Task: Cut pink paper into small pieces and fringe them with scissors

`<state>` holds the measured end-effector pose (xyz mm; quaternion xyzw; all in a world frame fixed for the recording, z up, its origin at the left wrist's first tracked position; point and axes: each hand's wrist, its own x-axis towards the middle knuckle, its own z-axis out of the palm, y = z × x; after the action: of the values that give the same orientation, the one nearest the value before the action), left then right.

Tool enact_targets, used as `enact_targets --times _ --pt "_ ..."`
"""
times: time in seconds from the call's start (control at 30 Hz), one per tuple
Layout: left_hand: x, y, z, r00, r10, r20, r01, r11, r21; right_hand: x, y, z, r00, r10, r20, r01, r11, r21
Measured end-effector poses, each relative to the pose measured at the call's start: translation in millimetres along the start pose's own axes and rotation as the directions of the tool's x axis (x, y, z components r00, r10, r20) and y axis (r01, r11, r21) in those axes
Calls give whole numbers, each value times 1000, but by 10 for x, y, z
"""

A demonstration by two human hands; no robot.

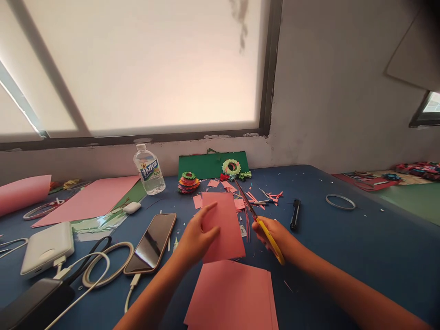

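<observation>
My left hand point(197, 236) lies over the left edge of a pink paper sheet point(225, 229), with thumb and forefinger spread apart on it. In my right hand point(273, 231) are scissors with yellow handles point(270, 236), their blades pointing up and left beside the sheet's right edge. The blades look closed or nearly so. Nearer to me lies a stack of pink paper point(233, 293), just below the sheet. Pink paper scraps point(254, 199) are scattered beyond the hands.
Left of my hands are a phone point(151, 243) with a cable, a white power bank point(48, 247) and a water bottle point(149, 169). Paper rosettes point(188, 183) stand near a green sheet point(195, 165). A black marker point(295, 214) and a ring point(340, 202) lie right.
</observation>
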<state>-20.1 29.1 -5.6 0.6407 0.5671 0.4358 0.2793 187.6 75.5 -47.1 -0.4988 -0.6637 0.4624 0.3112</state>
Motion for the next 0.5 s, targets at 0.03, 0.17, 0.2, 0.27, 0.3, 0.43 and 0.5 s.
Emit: enact_targets --times 0.03,0.17,0.2,0.27,0.3,0.43,0.5 --pt "8 -53 46 997 -13 73 9 998 58 19 12 -11 1000 8 -9 -8 1000 2" --pt "52 -180 39 999 -35 40 15 901 434 52 48 -28 999 32 -24 -32 999 9" --pt "70 -197 -26 999 -54 -2 47 843 536 54 54 -28 999 35 -25 -35 999 11" --pt "110 -236 -210 983 -164 -85 176 685 707 58 59 -29 999 40 -24 -40 999 16" --pt "128 -264 -312 965 -217 -149 255 637 727 60 58 -30 999 43 -23 -43 999 18" --pt "161 -424 -621 892 -347 -292 443 534 720 67 42 -41 998 60 -4 -60 998 27" --pt "160 -501 -688 870 -394 -297 478 523 705 68 33 -49 997 74 22 -74 997 29"
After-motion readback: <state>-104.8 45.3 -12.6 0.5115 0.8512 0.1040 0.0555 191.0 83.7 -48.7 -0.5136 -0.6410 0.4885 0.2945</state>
